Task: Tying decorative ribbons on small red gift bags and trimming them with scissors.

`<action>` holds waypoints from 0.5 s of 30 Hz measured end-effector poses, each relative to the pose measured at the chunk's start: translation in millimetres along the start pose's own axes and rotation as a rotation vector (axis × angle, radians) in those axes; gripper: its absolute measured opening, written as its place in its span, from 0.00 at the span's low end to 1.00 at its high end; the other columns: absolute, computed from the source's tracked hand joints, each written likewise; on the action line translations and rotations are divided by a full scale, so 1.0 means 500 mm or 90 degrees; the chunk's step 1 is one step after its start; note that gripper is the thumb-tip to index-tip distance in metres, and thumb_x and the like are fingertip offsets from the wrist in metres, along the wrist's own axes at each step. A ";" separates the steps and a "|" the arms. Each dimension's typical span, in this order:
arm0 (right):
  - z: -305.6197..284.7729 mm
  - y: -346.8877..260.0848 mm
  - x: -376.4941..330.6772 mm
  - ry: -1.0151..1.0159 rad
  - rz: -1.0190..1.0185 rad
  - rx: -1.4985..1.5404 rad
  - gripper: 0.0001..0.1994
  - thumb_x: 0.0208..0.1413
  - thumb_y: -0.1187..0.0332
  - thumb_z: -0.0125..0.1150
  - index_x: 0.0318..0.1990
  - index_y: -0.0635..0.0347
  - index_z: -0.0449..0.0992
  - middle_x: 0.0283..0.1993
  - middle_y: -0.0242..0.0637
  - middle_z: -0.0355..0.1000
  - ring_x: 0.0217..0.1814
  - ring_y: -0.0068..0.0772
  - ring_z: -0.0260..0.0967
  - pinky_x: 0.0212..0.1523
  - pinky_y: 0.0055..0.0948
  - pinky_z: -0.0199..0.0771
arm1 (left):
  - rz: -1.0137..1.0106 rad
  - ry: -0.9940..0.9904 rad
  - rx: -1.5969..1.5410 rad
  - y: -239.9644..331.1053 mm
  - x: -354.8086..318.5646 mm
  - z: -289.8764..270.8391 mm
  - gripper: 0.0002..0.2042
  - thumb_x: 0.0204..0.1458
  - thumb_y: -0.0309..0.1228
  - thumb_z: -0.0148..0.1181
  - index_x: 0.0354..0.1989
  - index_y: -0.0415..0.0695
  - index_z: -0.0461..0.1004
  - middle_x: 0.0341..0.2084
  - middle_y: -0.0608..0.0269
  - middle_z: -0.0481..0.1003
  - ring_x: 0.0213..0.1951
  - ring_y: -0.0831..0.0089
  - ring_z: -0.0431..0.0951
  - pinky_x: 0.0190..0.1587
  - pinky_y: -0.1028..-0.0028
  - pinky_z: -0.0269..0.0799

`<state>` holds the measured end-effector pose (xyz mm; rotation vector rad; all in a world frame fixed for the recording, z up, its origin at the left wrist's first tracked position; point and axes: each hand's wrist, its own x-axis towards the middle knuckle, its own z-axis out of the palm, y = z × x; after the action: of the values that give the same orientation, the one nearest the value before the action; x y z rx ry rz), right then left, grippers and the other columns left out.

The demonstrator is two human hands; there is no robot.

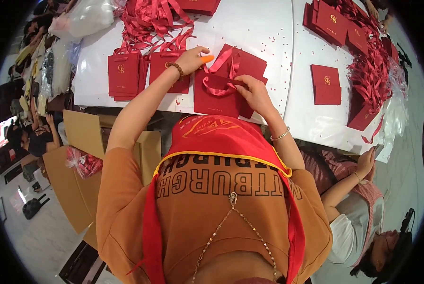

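A dark red paper gift bag with a pink-red ribbon handle lies in front of me, near the table edge. My right hand pinches its upper right edge beside the ribbon. Just above the bag's upper left corner is my left hand, fingers apart, with an orange cover on one fingertip; I see nothing held in it. More red bags lie beneath and behind this one, a ribbon loop across them. Left of it, partly under my left forearm, stands another red bag.
A stack of red bags and a heap of ribbon handles are on the white table. More bags lie to the right, near a person's hand. An open cardboard box stands at left below the table.
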<state>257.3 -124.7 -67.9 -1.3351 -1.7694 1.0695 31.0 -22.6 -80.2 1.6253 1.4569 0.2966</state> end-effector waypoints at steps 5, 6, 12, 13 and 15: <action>-0.004 -0.004 0.000 -0.016 0.003 -0.076 0.10 0.45 0.74 0.59 0.37 0.61 0.73 0.33 0.41 0.67 0.36 0.42 0.65 0.38 0.31 0.67 | 0.092 0.054 -0.100 0.014 -0.030 0.003 0.10 0.48 0.33 0.55 0.37 0.45 0.75 0.25 0.66 0.74 0.25 0.78 0.70 0.27 0.78 0.65; -0.003 -0.004 0.000 0.023 -0.047 -0.124 0.10 0.44 0.75 0.60 0.37 0.60 0.73 0.35 0.40 0.66 0.39 0.41 0.63 0.39 0.30 0.66 | 0.171 0.094 0.007 0.030 -0.036 0.011 0.10 0.48 0.36 0.53 0.34 0.46 0.76 0.23 0.63 0.75 0.26 0.72 0.72 0.29 0.74 0.65; 0.011 0.004 0.005 0.053 -0.077 -0.101 0.10 0.43 0.74 0.61 0.36 0.59 0.74 0.45 0.41 0.61 0.49 0.42 0.58 0.45 0.32 0.64 | 0.243 0.089 0.362 0.117 -0.052 0.040 0.13 0.46 0.45 0.52 0.28 0.51 0.78 0.25 0.58 0.76 0.32 0.60 0.74 0.29 0.61 0.61; 0.010 0.001 0.006 0.021 -0.038 -0.037 0.10 0.43 0.74 0.62 0.36 0.59 0.74 0.45 0.42 0.60 0.50 0.42 0.58 0.46 0.33 0.64 | 0.243 0.089 0.362 0.117 -0.046 0.044 0.13 0.46 0.45 0.52 0.28 0.51 0.78 0.25 0.58 0.76 0.32 0.60 0.74 0.29 0.61 0.61; 0.010 -0.009 0.009 -0.010 -0.009 -0.027 0.11 0.44 0.74 0.61 0.37 0.59 0.73 0.46 0.43 0.60 0.50 0.41 0.59 0.46 0.32 0.64 | 0.165 0.029 0.270 0.106 -0.035 0.056 0.14 0.46 0.45 0.52 0.27 0.50 0.78 0.23 0.57 0.76 0.30 0.59 0.75 0.30 0.61 0.63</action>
<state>249.9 -122.2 -65.7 -1.3408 -1.8193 1.0420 81.1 -44.9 -50.1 2.1698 1.4064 0.1758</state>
